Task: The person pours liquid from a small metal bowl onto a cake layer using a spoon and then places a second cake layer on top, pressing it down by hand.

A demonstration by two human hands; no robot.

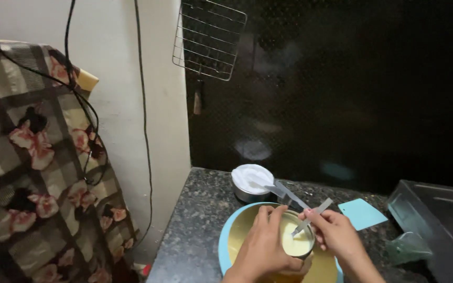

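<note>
A person stands at a dark speckled stone counter (195, 230), seen from above through a head-worn camera. The left hand (262, 246) is wrapped around the near side of a small round cake (297, 243) with a pale cream top, steadying it. The cake sits on a gold board (242, 230) resting on a light blue turntable (223, 246), near the counter's front edge. The right hand (336, 230) pinches a flat metal spatula (312, 216), its tip touching the cream surface — the work in hand looks like smoothing icing over the top. The next move likely calls for a low, level blade angle and a slow turn of the cake.

Just behind the cake stands a steel bowl of white cream (251, 181) with a utensil leaning in it. To the right lie a pale blue scraper (362, 212) and a crumpled clear plastic bag (410, 246), then a dark stove edge (425, 209). Open counter lies to the left, ending at a white wall (163, 131); a wire rack (208, 39) hangs above — well apart from the hands.
</note>
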